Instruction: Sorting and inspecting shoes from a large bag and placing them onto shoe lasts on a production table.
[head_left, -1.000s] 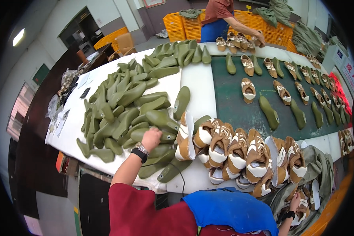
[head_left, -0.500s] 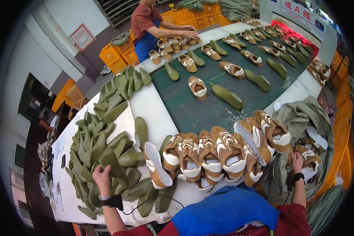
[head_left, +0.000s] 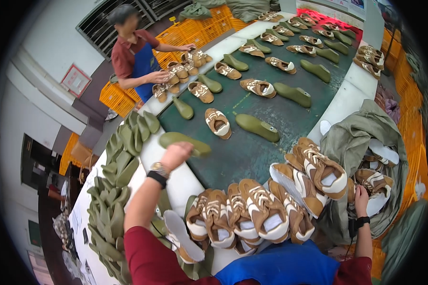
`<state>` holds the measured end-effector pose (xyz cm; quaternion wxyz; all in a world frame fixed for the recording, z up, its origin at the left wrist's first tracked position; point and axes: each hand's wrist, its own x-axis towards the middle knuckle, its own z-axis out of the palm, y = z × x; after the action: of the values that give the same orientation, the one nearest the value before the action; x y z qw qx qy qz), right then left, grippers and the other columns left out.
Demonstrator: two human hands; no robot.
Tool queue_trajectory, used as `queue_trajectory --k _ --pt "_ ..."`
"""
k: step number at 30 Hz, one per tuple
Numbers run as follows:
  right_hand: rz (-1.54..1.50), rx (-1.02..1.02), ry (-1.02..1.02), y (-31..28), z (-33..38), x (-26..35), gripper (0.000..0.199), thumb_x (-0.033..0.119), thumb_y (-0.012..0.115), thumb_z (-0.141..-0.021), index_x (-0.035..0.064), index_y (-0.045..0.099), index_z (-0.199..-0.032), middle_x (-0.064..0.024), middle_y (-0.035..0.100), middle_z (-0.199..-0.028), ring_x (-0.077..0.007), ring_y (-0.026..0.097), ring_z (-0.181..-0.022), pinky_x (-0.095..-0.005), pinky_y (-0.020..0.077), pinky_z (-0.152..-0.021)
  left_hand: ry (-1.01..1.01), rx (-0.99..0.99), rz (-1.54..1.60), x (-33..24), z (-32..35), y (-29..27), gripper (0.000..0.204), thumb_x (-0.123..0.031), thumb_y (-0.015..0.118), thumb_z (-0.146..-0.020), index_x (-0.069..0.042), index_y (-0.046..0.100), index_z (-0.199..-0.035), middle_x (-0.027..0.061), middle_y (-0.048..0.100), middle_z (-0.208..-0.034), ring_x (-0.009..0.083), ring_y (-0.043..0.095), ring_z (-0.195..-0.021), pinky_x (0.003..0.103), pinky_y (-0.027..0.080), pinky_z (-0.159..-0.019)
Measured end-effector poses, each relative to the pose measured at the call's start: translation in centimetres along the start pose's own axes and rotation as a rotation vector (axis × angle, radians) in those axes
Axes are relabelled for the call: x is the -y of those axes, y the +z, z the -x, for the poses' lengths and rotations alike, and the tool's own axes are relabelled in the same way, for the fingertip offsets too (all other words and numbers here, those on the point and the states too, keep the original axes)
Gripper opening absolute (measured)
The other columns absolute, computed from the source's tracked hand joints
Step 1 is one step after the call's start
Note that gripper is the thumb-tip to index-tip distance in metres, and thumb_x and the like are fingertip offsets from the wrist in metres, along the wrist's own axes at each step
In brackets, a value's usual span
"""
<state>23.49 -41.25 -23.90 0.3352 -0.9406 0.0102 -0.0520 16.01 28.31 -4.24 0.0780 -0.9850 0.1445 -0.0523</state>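
At the left edge of the green surface (head_left: 295,126), the left hand (head_left: 177,154) is gripping a last (head_left: 183,138), fingers wrapping its near side. Its long axis is running left to right across the view, dipping slightly to the right; blur is hiding which end is the toe. The step in hand seems to be placing a last alongside the shoes; the closest shoe (head_left: 218,123) is lying just beyond its right end. Lowering it level and clear of that shoe is probably what the next move is calling for. The right hand (head_left: 362,199) is touching another shoe (head_left: 375,183) by the green cloth (head_left: 340,137); whether it is gripping, one cannot tell.
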Motion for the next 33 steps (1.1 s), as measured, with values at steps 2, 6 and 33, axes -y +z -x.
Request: queue_trajectory --k 2,6,33 --pt "0.043 0.017 0.007 -0.3 0.0 1.2 0.023 0.016 0.044 -0.087 -0.0015 0.057 -0.095 -0.0168 0.059 -0.090 -0.0319 0.055 -0.084 -0.0365 0.0423 -0.075 0.225 0.092 0.090 0.4 -1.3 8.0 0.027 -0.009 0.057 -0.071 -0.004 0.056 -0.097 0.0121 0.061 -0.094 0.0284 0.059 -0.087 0.034 0.050 -0.075" --pt "0.006 -0.001 0.049 0.1 0.2 0.0 0.021 0.014 0.044 -0.088 -0.0024 0.056 -0.095 -0.0168 0.058 -0.089 -0.0316 0.055 -0.084 -0.0359 0.0421 -0.076 0.430 0.287 0.035 -5.2 -4.0 16.6 0.014 -0.011 0.051 -0.072 -0.010 0.057 -0.085 0.0057 0.060 -0.088 0.0210 0.057 -0.087 0.031 0.044 -0.080" --pt "-0.792 0.087 0.288 -9.9 1.6 0.6 0.031 0.026 0.058 -0.084 0.0027 0.055 -0.105 -0.0042 0.058 -0.090 -0.0120 0.058 -0.079 -0.0272 0.0481 -0.066 0.054 -0.135 0.833 -34.6 2.1 -14.4 0.036 -0.001 0.069 -0.063 0.000 0.059 -0.097 0.0141 0.062 -0.091 0.0306 0.059 -0.088 0.040 0.044 -0.084"
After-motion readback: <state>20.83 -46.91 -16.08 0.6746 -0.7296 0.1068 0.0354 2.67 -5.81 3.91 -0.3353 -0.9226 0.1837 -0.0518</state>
